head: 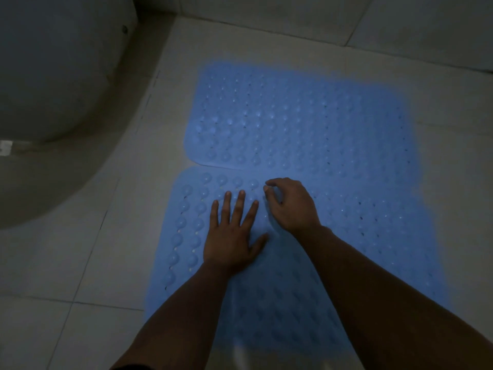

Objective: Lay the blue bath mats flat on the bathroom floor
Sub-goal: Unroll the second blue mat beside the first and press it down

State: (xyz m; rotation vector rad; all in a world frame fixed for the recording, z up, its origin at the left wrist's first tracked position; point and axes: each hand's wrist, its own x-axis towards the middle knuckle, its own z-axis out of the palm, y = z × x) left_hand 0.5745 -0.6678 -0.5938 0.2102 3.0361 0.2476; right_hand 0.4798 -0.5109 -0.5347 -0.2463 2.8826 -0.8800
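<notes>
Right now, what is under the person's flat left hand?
The left hand lies palm down, fingers spread, on the nearer blue studded rubber bath mat, itself on the pale tiled floor. The bumps beneath the palm and the tiles under the mat are covered.

This is a home bathroom, dimly lit. The floor [80, 263] is laid with large pale square ceramic tiles with thin dark grout lines, and the same sort of pale tile runs up the wall [293, 9] at the far edge. On the left swells a big rounded white ceramic fixture [53, 76], smooth and curved like the base of a toilet or basin pedestal; which of the two cannot be told. Two blue rubber bath mats, one farther [306, 121] and one nearer [360, 236], lie on the tiles with their edges touching, both studded with rows of round suction-cup bumps and small drain holes.
</notes>
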